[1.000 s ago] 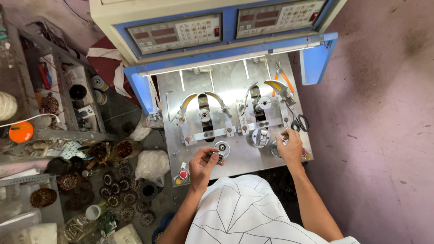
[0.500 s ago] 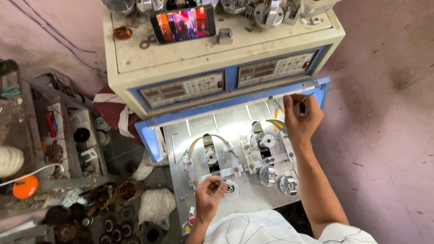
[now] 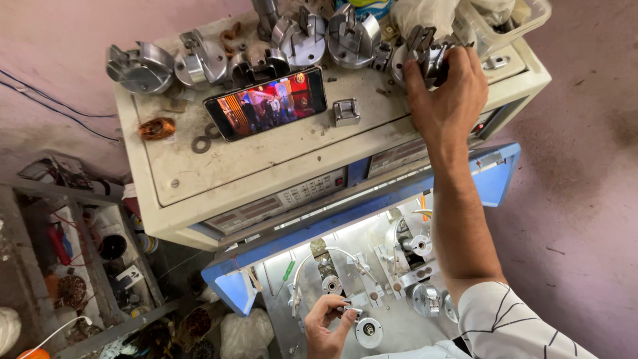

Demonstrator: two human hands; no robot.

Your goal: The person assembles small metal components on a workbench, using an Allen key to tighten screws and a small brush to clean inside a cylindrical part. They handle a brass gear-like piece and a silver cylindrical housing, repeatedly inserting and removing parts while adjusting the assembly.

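Right hand (image 3: 446,93) had left the lit work plate (image 3: 392,332), where it sat a second before, and gone up onto the machine top (image 3: 266,156); fingers were curled around a dark metal fixture (image 3: 425,50) at the back edge, near the row of shiny round metal parts (image 3: 302,40). Left hand (image 3: 329,322) stayed low on the plate, thumb and fingers pinching a small metal piece (image 3: 351,310) just beside a round spindle (image 3: 367,329). My read: a fixture was being fetched while the left kept its place. View had also tilted up, so the phone (image 3: 266,103) and machine top came into frame. Hard to see: right palm covered most of the fixture, so grip firmness was unclear; the forearm hid part of the right-hand station; the left wrist was cut off at the bottom edge.
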